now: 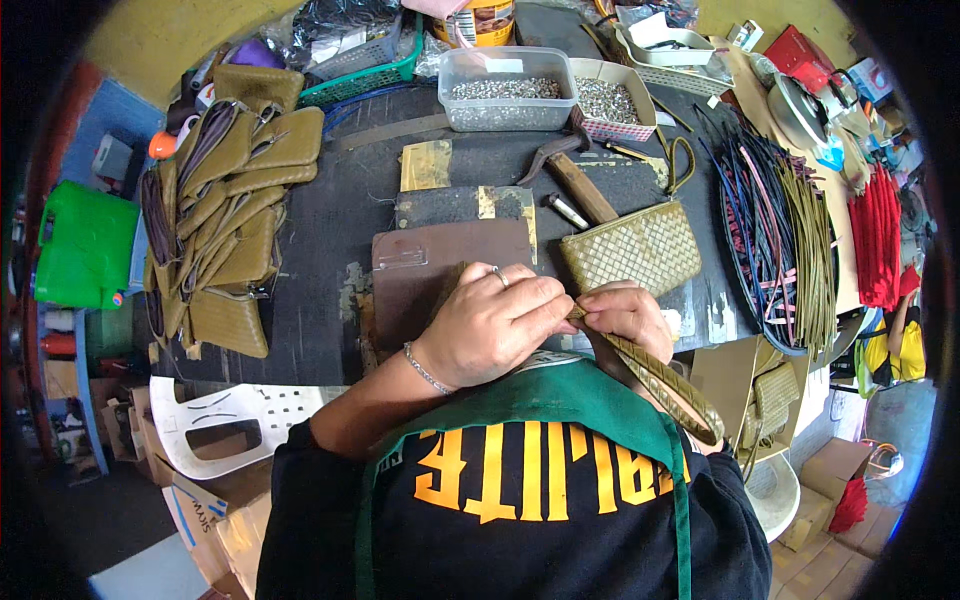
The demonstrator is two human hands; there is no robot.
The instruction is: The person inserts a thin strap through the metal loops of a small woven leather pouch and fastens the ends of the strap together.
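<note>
My left hand, with a ring and a bracelet, pinches one end of an olive strap close to my body. Opposite it, my right hand is closed on the same strap, which curves down past it in a loop. A bit of olive material shows behind my left hand; what it belongs to is hidden. Under that hand lies a brown flat board. Just beyond my right hand rests an olive woven pouch with a wrist loop. Touching or near it are a wooden-handled hammer and a short metal punch.
Olive pouches are heaped at the left of the dark table. Two containers of metal fittings, one a clear tub and one a checked box, stand at the back. On the right, a tray holds many straps. A white chair stands left.
</note>
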